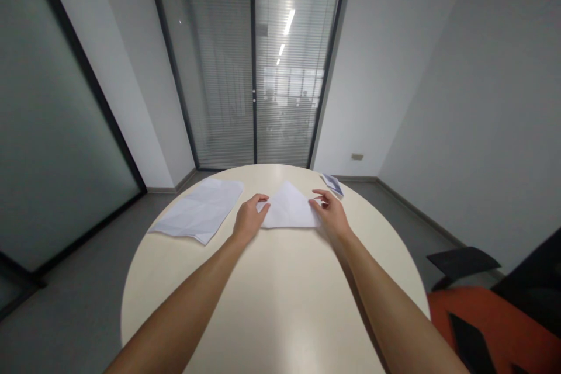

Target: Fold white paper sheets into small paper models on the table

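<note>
A white sheet of paper (289, 210), folded into a triangle with its point away from me, lies on the round table. My left hand (249, 217) grips the triangle's left corner between thumb and fingers. At the opposite corner, my right hand (332, 214) has its thumb on the paper and its fingers curled around the edge. The long folded side faces me. Left of my left hand lies a stack of creased white paper (201, 207). Beyond my right hand, a small folded paper piece (333, 184) rests close to the table's far right edge.
The cream round table (263, 292) reaches from under my arms to the glass door (254, 64) side. An orange chair (486, 327) with a black armrest (463, 262) stands at the lower right. Walls rise on both sides.
</note>
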`<state>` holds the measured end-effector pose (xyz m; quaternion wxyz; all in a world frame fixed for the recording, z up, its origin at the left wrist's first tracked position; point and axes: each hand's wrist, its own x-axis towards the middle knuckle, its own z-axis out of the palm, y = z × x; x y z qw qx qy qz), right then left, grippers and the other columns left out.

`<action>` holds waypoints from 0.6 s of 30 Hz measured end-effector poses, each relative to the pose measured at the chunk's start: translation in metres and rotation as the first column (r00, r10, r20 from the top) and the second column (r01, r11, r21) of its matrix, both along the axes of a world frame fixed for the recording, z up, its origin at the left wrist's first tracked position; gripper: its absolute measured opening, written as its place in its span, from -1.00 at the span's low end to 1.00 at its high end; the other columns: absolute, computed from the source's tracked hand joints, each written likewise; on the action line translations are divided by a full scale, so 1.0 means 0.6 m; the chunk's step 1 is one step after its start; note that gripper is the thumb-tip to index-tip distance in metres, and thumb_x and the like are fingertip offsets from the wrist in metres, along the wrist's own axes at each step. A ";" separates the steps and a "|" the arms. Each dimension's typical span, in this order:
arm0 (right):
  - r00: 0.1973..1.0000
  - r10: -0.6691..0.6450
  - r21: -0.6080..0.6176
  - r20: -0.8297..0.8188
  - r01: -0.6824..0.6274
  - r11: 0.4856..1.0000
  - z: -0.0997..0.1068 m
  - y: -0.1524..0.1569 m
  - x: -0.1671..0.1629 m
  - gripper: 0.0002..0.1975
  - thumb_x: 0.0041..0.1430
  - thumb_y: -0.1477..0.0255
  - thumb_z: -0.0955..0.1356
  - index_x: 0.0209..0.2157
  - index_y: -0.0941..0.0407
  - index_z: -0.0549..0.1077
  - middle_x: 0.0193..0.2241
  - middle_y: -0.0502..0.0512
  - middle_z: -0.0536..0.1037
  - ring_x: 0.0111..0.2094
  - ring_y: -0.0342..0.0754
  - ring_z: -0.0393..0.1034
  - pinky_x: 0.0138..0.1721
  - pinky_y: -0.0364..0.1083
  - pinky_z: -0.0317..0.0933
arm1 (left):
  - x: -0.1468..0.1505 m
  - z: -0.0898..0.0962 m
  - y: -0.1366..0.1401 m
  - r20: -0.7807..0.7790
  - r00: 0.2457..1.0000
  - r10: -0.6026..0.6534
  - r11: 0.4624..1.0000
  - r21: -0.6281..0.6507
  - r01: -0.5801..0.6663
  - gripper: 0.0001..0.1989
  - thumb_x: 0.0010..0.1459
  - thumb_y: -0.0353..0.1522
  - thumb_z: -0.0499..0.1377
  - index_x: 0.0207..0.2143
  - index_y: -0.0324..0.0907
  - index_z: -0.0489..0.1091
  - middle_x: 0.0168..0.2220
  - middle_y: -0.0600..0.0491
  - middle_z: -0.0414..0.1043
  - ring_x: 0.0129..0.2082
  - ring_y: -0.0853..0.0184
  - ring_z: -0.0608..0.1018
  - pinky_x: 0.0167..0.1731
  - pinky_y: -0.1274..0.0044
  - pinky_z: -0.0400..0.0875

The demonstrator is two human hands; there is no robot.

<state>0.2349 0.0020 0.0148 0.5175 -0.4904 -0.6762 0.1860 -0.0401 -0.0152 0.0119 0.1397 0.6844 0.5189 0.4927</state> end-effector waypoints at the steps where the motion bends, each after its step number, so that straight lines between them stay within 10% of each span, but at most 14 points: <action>1: 0.999 -0.002 -0.002 -0.041 0.002 1.000 0.000 0.002 -0.001 -0.53 0.15 0.15 0.40 0.01 0.12 0.49 -0.22 0.17 0.58 -0.29 0.01 0.44 -0.26 -0.04 0.34 | 0.000 -0.001 0.002 0.024 1.000 -0.004 1.000 0.009 0.003 -0.83 0.20 -0.37 0.23 -0.14 -0.11 0.50 -0.16 0.03 0.62 -0.14 0.25 0.63 -0.06 0.45 0.46; 7: 0.990 0.029 -0.112 -0.135 -0.044 0.993 -0.014 0.008 -0.003 -0.45 0.10 0.15 0.42 0.07 0.12 0.41 -0.34 0.08 0.55 -0.41 -0.05 0.41 -0.43 -0.11 0.26 | 0.001 -0.007 0.003 -0.018 0.999 0.033 0.996 -0.076 -0.035 -0.82 0.19 -0.37 0.26 -0.13 -0.10 0.46 -0.16 0.04 0.62 -0.13 0.25 0.63 -0.04 0.44 0.45; 18: 0.977 -0.050 -0.149 0.208 0.082 0.985 -0.044 0.013 0.005 -0.56 0.15 0.31 0.38 0.07 0.10 0.43 -0.39 0.02 0.54 -0.38 -0.06 0.43 -0.30 -0.10 0.26 | 0.007 -0.011 -0.019 -0.490 0.872 -0.011 0.996 -0.080 -0.032 -0.66 0.18 -0.44 0.23 0.03 -0.14 0.44 0.05 -0.04 0.52 0.07 0.16 0.51 0.11 0.36 0.37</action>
